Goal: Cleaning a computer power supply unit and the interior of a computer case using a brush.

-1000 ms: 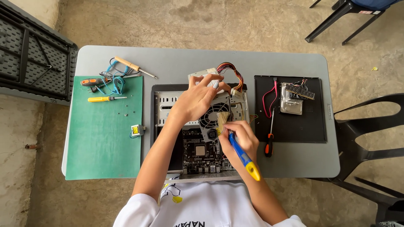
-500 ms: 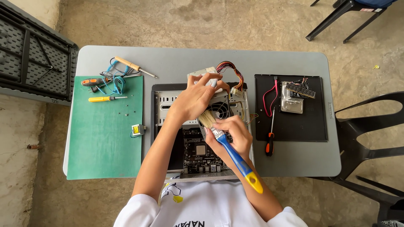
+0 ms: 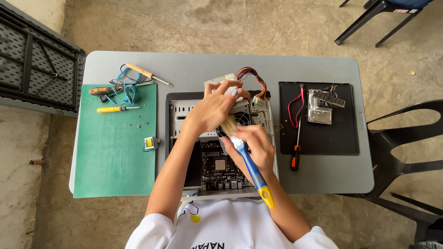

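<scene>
One paintbrush point(image 3: 251, 163) gripped by right hand point(image 3: 253, 146) fingers; left hand point(image 3: 213, 109) fingers clasp one power supply point(image 3: 221, 80).

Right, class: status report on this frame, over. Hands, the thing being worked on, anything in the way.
Left hand gripping the grey power supply over the open computer case. Right hand holding the blue-handled brush, bristles at the fan. Cable bundle crowds the far corner.

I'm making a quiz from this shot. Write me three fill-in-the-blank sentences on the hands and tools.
1. The right hand holds a ____ with a blue and yellow handle.
2. The left hand rests on the open ____ case.
3. The yellow screwdriver lies on the ____ mat.
Missing words: brush; computer; green
</scene>
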